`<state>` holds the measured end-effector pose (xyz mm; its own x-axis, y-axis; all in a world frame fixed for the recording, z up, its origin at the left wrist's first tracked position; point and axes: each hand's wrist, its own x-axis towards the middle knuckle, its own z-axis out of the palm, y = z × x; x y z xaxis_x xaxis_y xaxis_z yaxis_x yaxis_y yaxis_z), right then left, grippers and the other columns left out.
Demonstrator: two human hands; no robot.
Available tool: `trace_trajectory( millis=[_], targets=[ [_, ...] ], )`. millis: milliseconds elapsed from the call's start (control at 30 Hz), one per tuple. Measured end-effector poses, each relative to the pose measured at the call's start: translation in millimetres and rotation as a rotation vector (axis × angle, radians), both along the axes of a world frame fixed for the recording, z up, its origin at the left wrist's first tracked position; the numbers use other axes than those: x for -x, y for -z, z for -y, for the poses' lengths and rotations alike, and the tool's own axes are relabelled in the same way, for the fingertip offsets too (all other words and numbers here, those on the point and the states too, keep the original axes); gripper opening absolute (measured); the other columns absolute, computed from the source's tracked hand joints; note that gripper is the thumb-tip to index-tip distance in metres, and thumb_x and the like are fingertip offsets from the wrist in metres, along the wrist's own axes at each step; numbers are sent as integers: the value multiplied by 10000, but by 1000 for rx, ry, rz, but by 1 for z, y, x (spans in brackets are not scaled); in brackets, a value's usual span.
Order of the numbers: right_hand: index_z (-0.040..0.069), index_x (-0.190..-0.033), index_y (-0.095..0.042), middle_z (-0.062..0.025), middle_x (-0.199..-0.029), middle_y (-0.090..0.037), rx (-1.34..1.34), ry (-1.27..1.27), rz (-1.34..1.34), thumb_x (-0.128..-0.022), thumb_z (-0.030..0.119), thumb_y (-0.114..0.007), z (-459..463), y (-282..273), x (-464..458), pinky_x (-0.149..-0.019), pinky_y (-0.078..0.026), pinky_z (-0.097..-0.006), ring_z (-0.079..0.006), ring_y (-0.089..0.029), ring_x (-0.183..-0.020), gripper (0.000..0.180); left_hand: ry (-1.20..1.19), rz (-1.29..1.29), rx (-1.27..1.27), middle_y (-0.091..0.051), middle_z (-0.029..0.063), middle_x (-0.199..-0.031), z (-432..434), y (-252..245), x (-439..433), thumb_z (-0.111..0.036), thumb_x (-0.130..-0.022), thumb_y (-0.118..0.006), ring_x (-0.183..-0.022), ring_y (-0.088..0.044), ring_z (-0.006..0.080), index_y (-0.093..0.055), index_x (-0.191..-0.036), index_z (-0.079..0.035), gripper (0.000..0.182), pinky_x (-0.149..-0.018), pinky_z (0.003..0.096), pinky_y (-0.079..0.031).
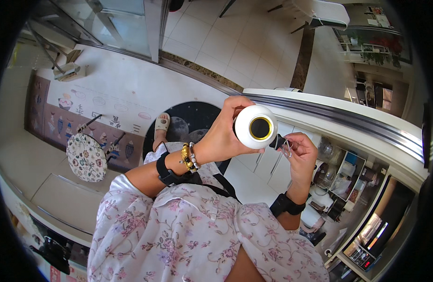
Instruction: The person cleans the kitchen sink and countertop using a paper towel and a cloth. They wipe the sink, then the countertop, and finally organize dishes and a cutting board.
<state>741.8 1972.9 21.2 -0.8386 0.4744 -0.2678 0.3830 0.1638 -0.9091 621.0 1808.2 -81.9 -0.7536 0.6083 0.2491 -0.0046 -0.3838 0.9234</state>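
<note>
My left hand point(225, 132) is wrapped around a white bottle point(243, 132), whose round mouth with a yellow rim faces up towards the camera. Just right of the bottle, my right hand point(302, 149) pinches a metal wire loop point(287, 148) between thumb and fingers. The loop is joined to a black stopper or cap point(277, 141) close against the bottle's side; whether the two touch, I cannot tell. The inside of the bottle looks dark.
A flower-patterned round stool point(87, 157) stands on a printed floor mat point(51, 112) at the left. Below the hands lies a round dark rug point(181, 123). At the right, a counter point(334, 225) holds a white kettle point(311, 216) and containers. A sliding-door track point(343, 123) runs behind.
</note>
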Motion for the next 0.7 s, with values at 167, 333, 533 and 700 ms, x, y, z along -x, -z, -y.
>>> trace_trajectory(
  millis=[167,333,533,700],
  targets=[
    [-55,-945,-565,-72,-889,-593,6,-22,-7,-817,-101,-597,5,1,7,-693,-525,-252,-140,-625,-775,140,-39,55,51,-448,104,-1139,6,-2,2,-160,-538,-906,-1081,-509,214,-311,-1215,-46,908,-955,336,-413],
    [-55,-952,-567,-75,-899,-592,40,-23,-6,-814,-106,-597,7,0,6,-709,-525,-258,-144,-626,-784,149,-70,82,74,-445,102,-1150,10,-2,1,-167,-547,-902,-1086,-499,207,-304,-1229,-47,915,-959,329,-405],
    [-38,-970,-564,-92,-934,-585,28,6,-63,-797,-84,-620,-5,-12,-20,-686,-527,-275,-161,-620,-758,187,-21,-7,95,-443,97,-1156,-2,-10,-11,-180,-553,-903,-1097,-491,199,-293,-1238,-60,924,-960,328,-405],
    [6,-1055,-547,-111,-986,-577,815,282,-715,-773,22,-652,-34,-27,-60,-642,-518,-321,-212,-601,-731,302,36,-254,161,-473,119,-1150,-26,-38,-18,-176,-539,-896,-1083,-509,266,-381,-1206,-56,851,-929,355,-429]
  ],
)
